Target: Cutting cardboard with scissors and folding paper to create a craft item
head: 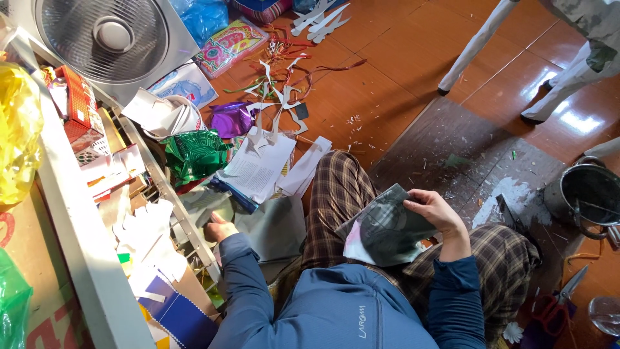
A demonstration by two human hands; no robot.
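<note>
The floor in the upper half of the frame carries paper scraps, pushed away from the lap. At lower centre the right hand grips a folded grey sheet on the knee, probably for support. At centre left the left hand rests on grey paper, fingers hidden, so I cannot tell its grasp.

The folded sheet is dark grey-green with a white, pinkish back that shows at its lower corner. It is bent and a bit crumpled. It sits tilted over the lap, on the checked trousers, held up at its top right edge.
</note>
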